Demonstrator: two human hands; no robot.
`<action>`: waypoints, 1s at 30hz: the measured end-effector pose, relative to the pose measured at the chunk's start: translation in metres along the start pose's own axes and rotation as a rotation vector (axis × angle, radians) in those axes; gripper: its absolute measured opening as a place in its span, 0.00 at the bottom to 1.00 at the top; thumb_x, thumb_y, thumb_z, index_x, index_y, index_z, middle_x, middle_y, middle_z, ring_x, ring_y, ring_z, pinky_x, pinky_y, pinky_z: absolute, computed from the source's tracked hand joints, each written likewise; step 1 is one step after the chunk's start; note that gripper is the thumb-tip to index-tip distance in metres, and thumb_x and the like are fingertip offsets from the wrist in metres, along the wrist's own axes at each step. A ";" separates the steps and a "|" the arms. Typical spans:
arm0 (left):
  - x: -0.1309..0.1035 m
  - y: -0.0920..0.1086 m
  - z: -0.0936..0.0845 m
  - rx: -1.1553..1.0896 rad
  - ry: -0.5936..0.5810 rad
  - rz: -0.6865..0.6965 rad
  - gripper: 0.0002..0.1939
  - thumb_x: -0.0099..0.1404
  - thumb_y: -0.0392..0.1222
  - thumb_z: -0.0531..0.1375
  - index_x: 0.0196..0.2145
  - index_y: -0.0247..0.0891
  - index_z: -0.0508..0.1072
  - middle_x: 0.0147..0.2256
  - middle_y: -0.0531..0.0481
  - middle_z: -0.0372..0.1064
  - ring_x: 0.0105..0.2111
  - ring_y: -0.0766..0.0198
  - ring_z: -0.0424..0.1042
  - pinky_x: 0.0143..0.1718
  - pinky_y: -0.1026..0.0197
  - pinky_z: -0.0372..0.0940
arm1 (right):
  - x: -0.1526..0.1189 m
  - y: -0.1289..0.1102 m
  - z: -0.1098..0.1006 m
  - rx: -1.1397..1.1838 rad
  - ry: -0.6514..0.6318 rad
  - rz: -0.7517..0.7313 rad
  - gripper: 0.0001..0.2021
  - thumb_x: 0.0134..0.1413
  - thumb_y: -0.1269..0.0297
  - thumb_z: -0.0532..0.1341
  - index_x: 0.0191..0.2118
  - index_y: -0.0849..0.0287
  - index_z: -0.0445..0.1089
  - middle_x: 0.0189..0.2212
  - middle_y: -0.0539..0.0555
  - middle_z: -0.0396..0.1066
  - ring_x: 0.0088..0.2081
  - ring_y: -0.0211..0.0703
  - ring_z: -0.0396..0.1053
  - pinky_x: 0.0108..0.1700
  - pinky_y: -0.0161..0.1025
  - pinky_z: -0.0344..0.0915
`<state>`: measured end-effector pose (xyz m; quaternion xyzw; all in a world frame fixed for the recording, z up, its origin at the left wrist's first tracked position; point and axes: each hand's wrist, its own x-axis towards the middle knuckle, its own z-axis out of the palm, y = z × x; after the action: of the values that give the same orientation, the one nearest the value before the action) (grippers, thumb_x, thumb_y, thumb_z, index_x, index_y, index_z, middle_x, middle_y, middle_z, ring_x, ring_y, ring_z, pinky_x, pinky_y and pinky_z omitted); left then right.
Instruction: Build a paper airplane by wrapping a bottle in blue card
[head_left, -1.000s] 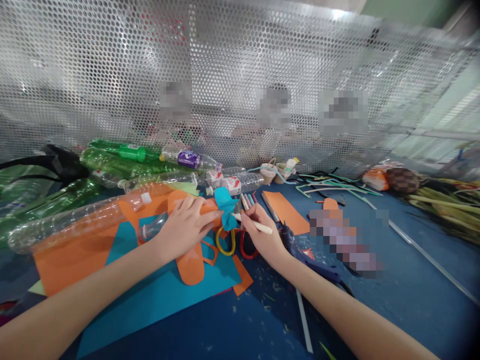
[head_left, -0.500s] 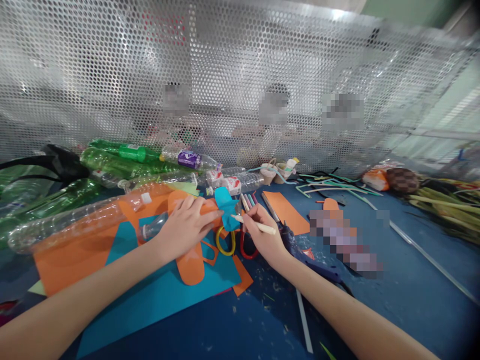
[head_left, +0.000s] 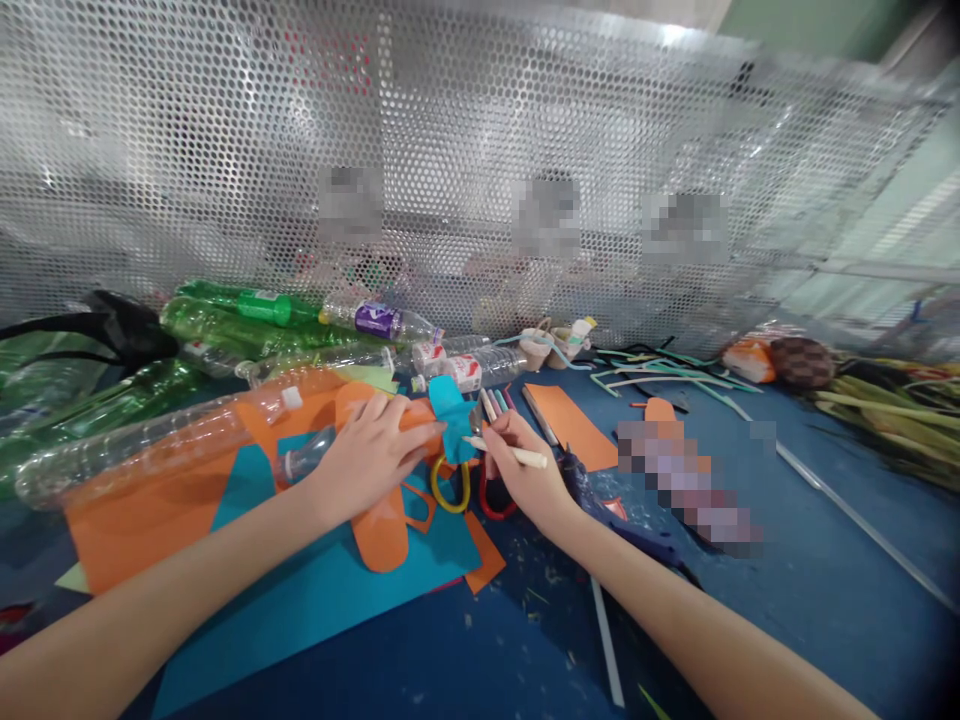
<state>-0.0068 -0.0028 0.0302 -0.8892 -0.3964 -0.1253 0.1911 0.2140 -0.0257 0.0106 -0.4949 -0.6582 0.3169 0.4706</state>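
Observation:
My left hand (head_left: 379, 445) lies spread on an orange paper cutout (head_left: 381, 535), its fingertips at the edge of a small bright-blue paper cutout (head_left: 448, 400). A cream-coloured marker pen (head_left: 529, 458) is pinched in my right hand (head_left: 532, 485), its tip at the blue cutout's right edge. Just below lie scissors (head_left: 466, 492) with one yellow and one red handle loop, their blades hidden. A large blue sheet (head_left: 315, 630) and an orange sheet (head_left: 142, 530) spread under my left arm. Several more pens (head_left: 496, 400) lie just beyond my right fingers.
Plastic bottles (head_left: 225, 320) line the back left, before a perforated metal screen (head_left: 450, 120) with people behind it. An orange sheet (head_left: 574, 425), a dark-blue glue gun (head_left: 637, 530) and thin strips (head_left: 675, 370) lie to the right. Dry leaves (head_left: 892, 410) sit far right.
The pen in my right hand has shifted very slightly, its back end a little lower and further left. My left hand stays in place.

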 end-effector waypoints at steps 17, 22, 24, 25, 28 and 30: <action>0.002 -0.010 -0.001 -0.041 0.007 -0.046 0.16 0.70 0.45 0.53 0.54 0.51 0.69 0.44 0.43 0.63 0.43 0.50 0.61 0.43 0.50 0.63 | -0.032 -0.041 0.021 -1.284 -0.517 -0.043 0.19 0.58 0.79 0.54 0.54 0.57 0.64 0.45 0.63 0.73 0.44 0.55 0.73 0.30 0.42 0.73; 0.002 -0.009 -0.002 -0.038 0.010 -0.049 0.16 0.71 0.45 0.52 0.54 0.51 0.70 0.45 0.43 0.64 0.44 0.50 0.61 0.44 0.49 0.63 | -0.025 -0.042 0.010 -1.327 -0.493 0.087 0.21 0.56 0.82 0.55 0.54 0.60 0.64 0.45 0.65 0.73 0.41 0.54 0.75 0.31 0.42 0.73; 0.002 -0.009 -0.002 -0.028 0.025 -0.047 0.16 0.70 0.44 0.53 0.54 0.51 0.70 0.46 0.42 0.64 0.44 0.50 0.61 0.44 0.49 0.63 | -0.023 -0.041 0.007 -1.327 -0.474 0.105 0.21 0.55 0.83 0.55 0.53 0.61 0.65 0.44 0.65 0.74 0.39 0.53 0.76 0.31 0.42 0.73; 0.002 -0.009 -0.001 -0.023 0.033 -0.045 0.16 0.70 0.44 0.53 0.53 0.52 0.70 0.46 0.42 0.64 0.44 0.50 0.61 0.44 0.49 0.63 | -0.022 -0.041 0.005 -1.322 -0.472 0.105 0.21 0.55 0.83 0.55 0.52 0.61 0.66 0.43 0.65 0.74 0.38 0.53 0.76 0.31 0.42 0.72; 0.001 -0.008 -0.001 -0.016 0.057 -0.033 0.16 0.70 0.45 0.53 0.53 0.52 0.71 0.49 0.41 0.63 0.45 0.48 0.61 0.44 0.48 0.63 | -0.019 -0.040 0.002 -1.312 -0.456 0.058 0.18 0.57 0.81 0.55 0.50 0.59 0.67 0.43 0.64 0.75 0.44 0.55 0.73 0.38 0.48 0.72; 0.001 -0.008 0.000 -0.006 0.065 -0.030 0.16 0.70 0.46 0.53 0.53 0.52 0.71 0.50 0.40 0.63 0.46 0.48 0.61 0.44 0.48 0.63 | -0.017 -0.040 -0.001 -1.310 -0.424 0.009 0.15 0.59 0.78 0.54 0.48 0.57 0.69 0.43 0.62 0.75 0.51 0.59 0.68 0.50 0.58 0.65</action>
<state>-0.0124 0.0027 0.0324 -0.8791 -0.4030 -0.1582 0.1995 0.2022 -0.0546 0.0409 -0.6073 -0.7898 -0.0546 -0.0659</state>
